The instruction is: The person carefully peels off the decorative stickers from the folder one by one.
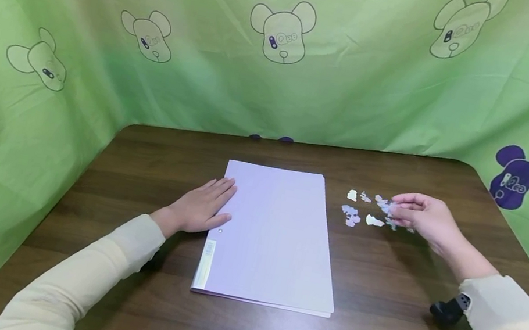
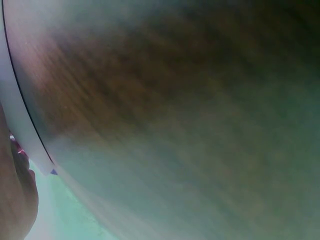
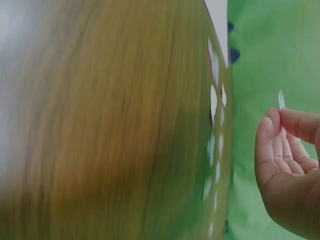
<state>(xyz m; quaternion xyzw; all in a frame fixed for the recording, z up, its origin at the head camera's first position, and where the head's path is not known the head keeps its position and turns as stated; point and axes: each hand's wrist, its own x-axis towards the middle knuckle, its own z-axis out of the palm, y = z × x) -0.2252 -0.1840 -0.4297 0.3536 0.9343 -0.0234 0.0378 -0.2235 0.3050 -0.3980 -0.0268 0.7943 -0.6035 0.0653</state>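
Note:
A pale lavender booklet or pad (image 1: pixel 277 244) lies in the middle of the wooden table, with a strip label (image 1: pixel 206 264) at its lower left edge. My left hand (image 1: pixel 201 207) rests palm down across the left edge of the pad, fingers straight. Off to the right, my right hand (image 1: pixel 421 221) pinches a small, thin pale cutout (image 3: pixel 281 99) between thumb and fingertips, raised above the table in the right wrist view. Several similar flat cutouts lie around it, among them a blue-lilac one (image 1: pixel 351 217) and a whitish one (image 1: pixel 374 221).
Green cloth (image 1: pixel 194 82) with bear-head drawings hangs behind and beside the brown table (image 1: pixel 165 153). A black device (image 1: pixel 448 309) is strapped at the right wrist. Another pale cutout (image 1: pixel 352 195) lies close to the pad's right edge.

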